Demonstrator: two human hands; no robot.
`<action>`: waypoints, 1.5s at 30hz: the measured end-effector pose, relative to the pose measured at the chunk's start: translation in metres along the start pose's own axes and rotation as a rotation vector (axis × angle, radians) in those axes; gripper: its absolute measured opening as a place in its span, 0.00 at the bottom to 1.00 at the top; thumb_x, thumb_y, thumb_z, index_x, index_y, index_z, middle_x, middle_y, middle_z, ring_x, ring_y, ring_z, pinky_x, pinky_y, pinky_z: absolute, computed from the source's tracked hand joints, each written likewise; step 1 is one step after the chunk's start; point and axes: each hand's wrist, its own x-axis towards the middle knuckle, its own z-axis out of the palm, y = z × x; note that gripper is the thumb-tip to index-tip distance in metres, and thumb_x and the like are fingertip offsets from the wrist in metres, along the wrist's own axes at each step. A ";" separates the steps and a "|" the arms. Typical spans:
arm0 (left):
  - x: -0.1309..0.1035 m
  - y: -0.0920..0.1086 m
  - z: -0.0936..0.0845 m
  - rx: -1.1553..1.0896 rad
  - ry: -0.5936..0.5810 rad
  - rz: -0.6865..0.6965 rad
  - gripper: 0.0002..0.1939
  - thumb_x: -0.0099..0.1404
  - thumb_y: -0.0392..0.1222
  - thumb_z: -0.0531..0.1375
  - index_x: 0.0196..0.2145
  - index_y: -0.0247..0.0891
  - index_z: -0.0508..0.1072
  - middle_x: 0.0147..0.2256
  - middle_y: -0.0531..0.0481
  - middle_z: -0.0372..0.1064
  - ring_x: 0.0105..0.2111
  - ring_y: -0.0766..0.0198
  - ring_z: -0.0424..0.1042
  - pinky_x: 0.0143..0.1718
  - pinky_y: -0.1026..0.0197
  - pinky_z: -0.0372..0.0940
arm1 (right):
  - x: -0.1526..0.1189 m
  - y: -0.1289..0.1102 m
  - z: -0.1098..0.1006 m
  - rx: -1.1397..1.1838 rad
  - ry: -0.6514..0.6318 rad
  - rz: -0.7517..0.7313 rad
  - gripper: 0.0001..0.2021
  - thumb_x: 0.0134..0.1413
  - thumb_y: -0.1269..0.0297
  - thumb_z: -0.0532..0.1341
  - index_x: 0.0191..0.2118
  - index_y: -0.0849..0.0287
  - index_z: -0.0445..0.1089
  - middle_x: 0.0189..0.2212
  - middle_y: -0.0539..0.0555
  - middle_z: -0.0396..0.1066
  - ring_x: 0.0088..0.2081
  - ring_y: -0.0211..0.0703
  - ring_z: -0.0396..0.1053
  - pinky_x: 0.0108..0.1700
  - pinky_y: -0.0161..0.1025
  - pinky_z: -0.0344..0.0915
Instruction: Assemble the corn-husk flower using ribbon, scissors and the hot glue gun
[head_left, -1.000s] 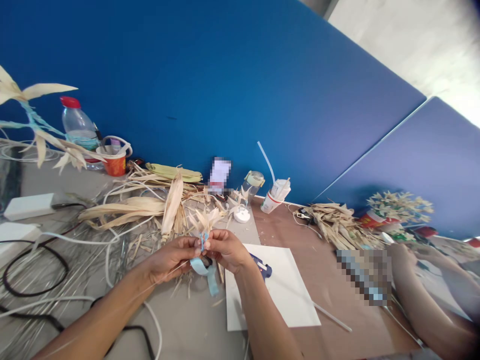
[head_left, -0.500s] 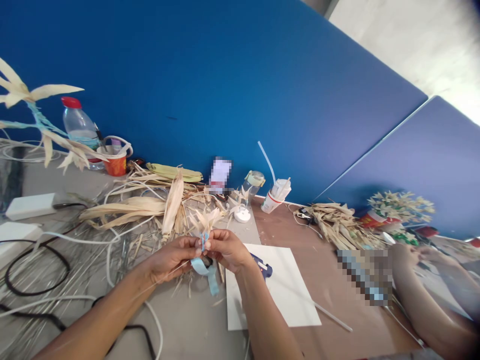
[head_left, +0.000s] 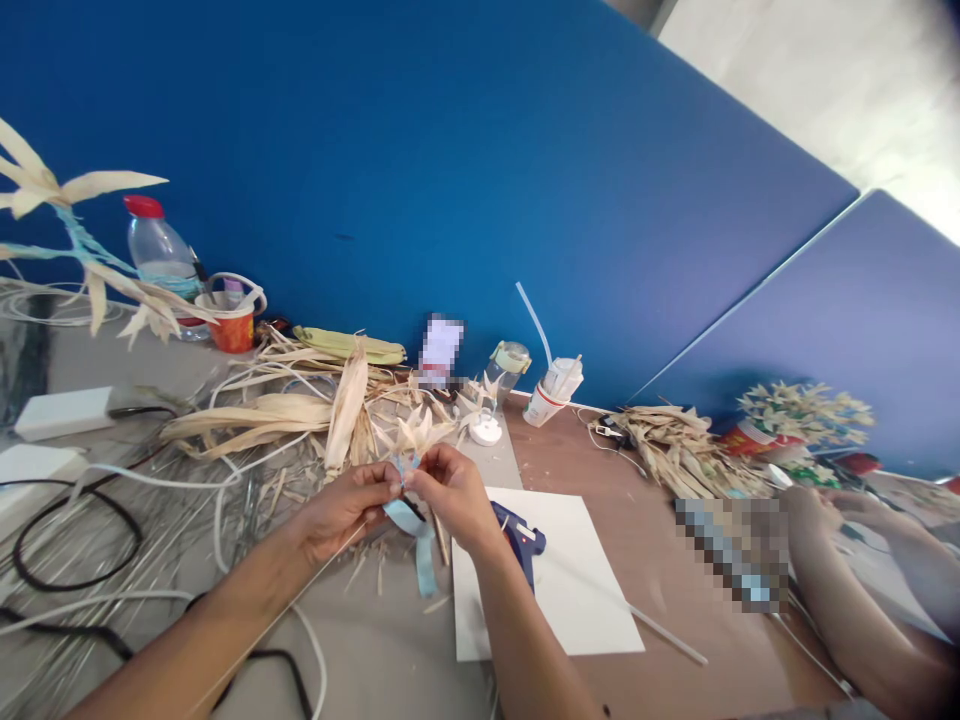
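Note:
A pale corn husk flower (head_left: pixel 417 434) stands upright between my hands, its petals pointing up and away from me. My left hand (head_left: pixel 341 515) pinches it at the base, and a thin pale stem (head_left: pixel 279 608) runs back from there along my left forearm. Thumb and index finger of my right hand (head_left: pixel 452 497) close on the light blue tape wrapped at the flower's neck. Below the fingers a loose length of blue tape (head_left: pixel 425 562) curls and hangs down. My fingertips hide part of the wrapping.
Dried corn husks (head_left: pixel 247 422) lie beyond my left hand. A blue glue gun (head_left: pixel 525 540) rests on white paper (head_left: pixel 592 600), partly behind my right forearm. White cables (head_left: pixel 217 520) cross the left side. Another person's hands (head_left: pixel 817 508) are at far right, near a flower bunch (head_left: pixel 806 412).
My right hand has turned and shifted slightly at the flower's neck, its fingers covering more of it. The flower has tilted a little and the stem along my left forearm shows more clearly.

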 end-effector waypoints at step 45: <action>0.000 0.007 0.002 -0.081 0.119 0.024 0.09 0.46 0.31 0.69 0.24 0.31 0.72 0.25 0.49 0.71 0.24 0.69 0.70 0.28 0.67 0.67 | 0.006 0.014 -0.011 0.475 -0.160 0.250 0.12 0.36 0.65 0.68 0.30 0.64 0.74 0.19 0.47 0.66 0.20 0.29 0.56 0.24 0.30 0.49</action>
